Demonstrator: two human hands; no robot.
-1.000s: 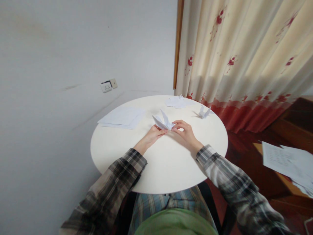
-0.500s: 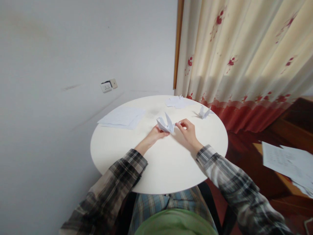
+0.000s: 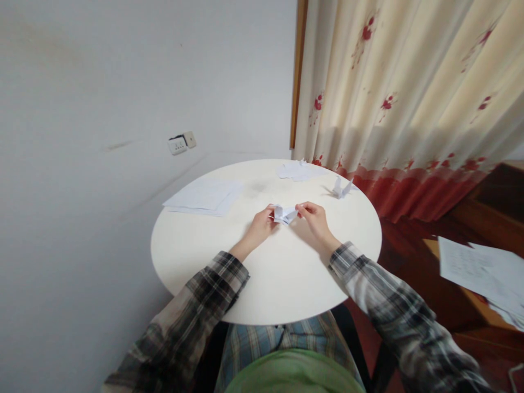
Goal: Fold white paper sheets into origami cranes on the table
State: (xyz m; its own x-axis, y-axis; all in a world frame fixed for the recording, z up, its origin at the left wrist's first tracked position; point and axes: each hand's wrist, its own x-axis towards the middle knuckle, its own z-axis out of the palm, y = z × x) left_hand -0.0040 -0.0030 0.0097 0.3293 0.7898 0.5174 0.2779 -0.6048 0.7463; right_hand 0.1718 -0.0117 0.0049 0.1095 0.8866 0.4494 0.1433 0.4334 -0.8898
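Between my two hands, above the middle of a round white table (image 3: 278, 289), is a white folded paper crane (image 3: 284, 214). My left hand (image 3: 264, 225) is closed on its left side, with the thumb and fingers partly hidden behind the paper. The fingertips of my right hand (image 3: 312, 214) pinch its right end. The crane's folded flaps lie low and spread, and its finer folds are too small to make out. A second paper crane (image 3: 341, 188) stands on the table beyond my right hand, its wings raised.
A stack of white paper sheets (image 3: 204, 195) lies at the table's left. More paper pieces (image 3: 295, 171) lie at the far edge, with a small folded piece on them. A wall stands left, a floral curtain (image 3: 393, 109) behind. Written sheets (image 3: 478, 267) rest on furniture at right.
The held crane has been turned, and its tall upright flaps now lie lower. My left hand has shifted slightly right and its grip has changed; my right hand has barely moved.
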